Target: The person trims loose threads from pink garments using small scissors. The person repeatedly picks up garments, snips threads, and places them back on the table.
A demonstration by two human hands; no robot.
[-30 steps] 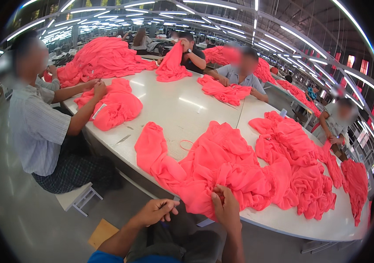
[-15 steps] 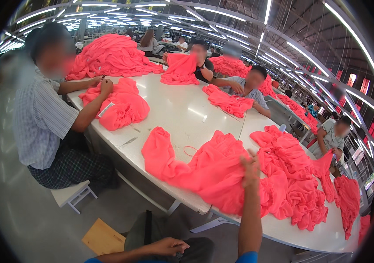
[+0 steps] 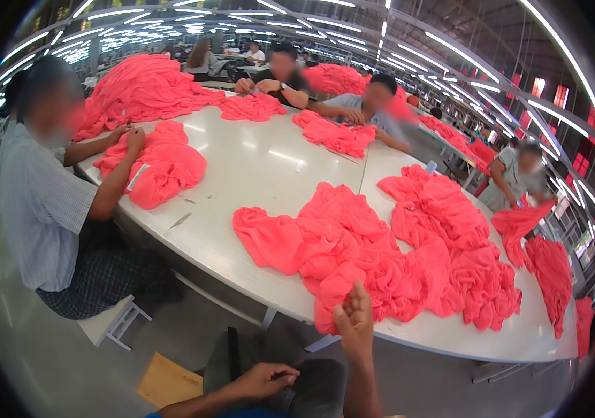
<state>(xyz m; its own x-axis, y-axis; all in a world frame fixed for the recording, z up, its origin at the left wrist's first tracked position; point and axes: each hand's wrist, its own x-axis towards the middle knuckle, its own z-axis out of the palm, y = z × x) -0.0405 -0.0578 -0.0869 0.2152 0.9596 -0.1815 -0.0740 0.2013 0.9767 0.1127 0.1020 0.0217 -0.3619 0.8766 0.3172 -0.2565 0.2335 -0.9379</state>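
My right hand is at the near edge of a crumpled bright pink garment heap, its thumb and fingers loosely bent and apart, touching the fabric. Low in the picture, my left hand is closed over my lap, below the table edge; what is in it, if anything, is too small to make out. A second pink heap adjoins the first on the right of the white table.
Co-workers sit at left, across the table and at right, with pink piles before them. A white stool stands below left. A yellow-brown board lies low beside my leg. A small cylinder stands behind the right heap.
My right hand reached up over the heap, shifting fabric, and has come back down to the near edge. My left hand dropped to my lap. The worker at right has lifted pink cloth.
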